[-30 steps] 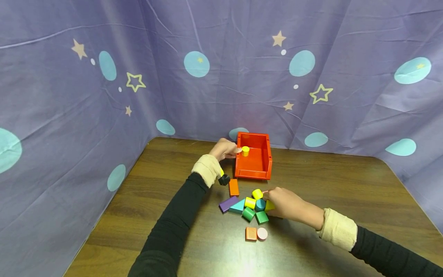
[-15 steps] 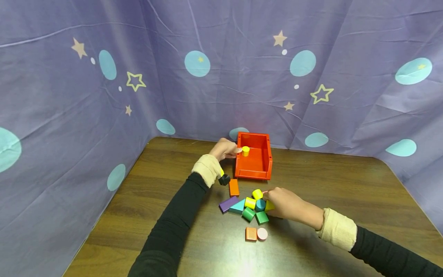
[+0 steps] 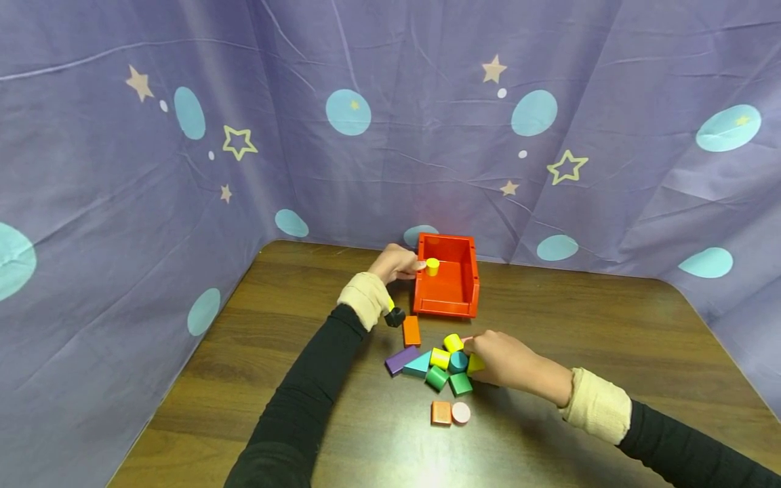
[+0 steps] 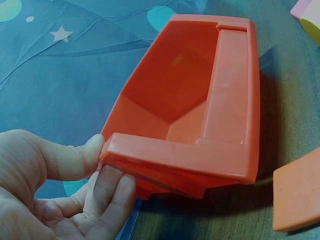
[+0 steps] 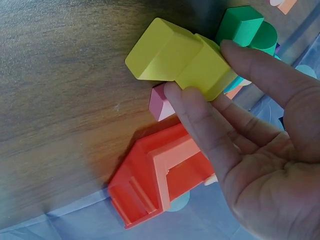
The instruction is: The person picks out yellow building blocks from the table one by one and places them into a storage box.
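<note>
at the back of the dark wooden table (image 3: 579, 352), just in front of the purple star-and-dot cloth backdrop (image 3: 610, 169), we see an open red plastic bin (image 3: 448, 301) with a small yellow cylinder (image 3: 432, 266) standing inside it near its left wall. our left hand (image 3: 396, 262) grips the bin's left rim: in the left wrist view the thumb (image 4: 75, 157) presses the outer edge of the rim and the curled fingers (image 4: 107, 192) sit under its lip, so the hand is closed on the bin (image 4: 200, 115).

nearer to us, a cluster of coloured wooden blocks lies on the table: an orange flat block (image 3: 411, 330), a purple slab (image 3: 399, 359), a teal wedge (image 3: 419, 366), two yellow cylinders (image 3: 441, 357), a green cylinder (image 3: 436, 377), a teal cylinder (image 3: 458, 361) and a green cube (image 3: 460, 383), with an orange square block (image 3: 441, 412) and a pink disc (image 3: 460, 412) a little apart, closer to us.

our right hand (image 3: 503, 359) rests at the right edge of this cluster. in the right wrist view its fingers (image 5: 200, 130) and thumb pinch a yellow rectangular wooden block (image 5: 205, 70), which touches a second yellow block (image 5: 160, 50) on the table; a small pink block (image 5: 161, 104) lies just beside the fingertip.

we can read no brand, label or writing on any of these things.
</note>
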`<state>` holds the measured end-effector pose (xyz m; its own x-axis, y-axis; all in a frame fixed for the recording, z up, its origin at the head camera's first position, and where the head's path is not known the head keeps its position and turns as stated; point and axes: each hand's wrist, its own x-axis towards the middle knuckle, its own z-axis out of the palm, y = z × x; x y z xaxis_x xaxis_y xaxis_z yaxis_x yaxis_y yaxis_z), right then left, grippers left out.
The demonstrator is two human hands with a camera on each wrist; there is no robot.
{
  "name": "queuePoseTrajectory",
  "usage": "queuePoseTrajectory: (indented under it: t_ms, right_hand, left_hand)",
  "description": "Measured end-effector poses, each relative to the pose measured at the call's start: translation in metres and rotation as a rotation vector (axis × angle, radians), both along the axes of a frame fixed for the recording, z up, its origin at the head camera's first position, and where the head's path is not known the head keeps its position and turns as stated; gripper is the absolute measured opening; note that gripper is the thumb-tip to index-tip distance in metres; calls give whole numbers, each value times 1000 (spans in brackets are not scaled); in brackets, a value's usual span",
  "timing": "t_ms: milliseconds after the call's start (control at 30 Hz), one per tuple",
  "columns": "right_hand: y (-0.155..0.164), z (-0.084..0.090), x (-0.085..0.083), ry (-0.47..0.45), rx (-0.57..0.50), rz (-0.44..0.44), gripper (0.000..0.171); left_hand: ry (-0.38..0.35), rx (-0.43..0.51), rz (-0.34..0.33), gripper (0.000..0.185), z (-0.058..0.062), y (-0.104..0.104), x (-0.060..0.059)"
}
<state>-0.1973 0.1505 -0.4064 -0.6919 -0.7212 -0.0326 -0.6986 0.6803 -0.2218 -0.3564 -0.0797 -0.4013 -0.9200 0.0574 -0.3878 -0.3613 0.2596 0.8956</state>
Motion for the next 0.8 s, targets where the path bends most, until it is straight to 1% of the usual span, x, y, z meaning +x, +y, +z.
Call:
queuePoseTrajectory:
  t_ms: [233,333,567,700,800]
  right_hand:
    - [1,3,2,22,5,3,21]
    - [2,4,2,32,4,9,21]
    - [3,7,3,21,3,-10,18]
    - [3,10,3,19,14,-18,18]
    - [4,13,2,7,24,-36,21]
  left_hand:
    - [-4,21,6,10,1,1,1]
    - [-3,13,4,10,1,1,1]
    - [-8,19,4,8,-1,0,0]
    - [-9,24,-3,10,0,0,-1]
    - [-13,34,-6,14,0,0,-1]
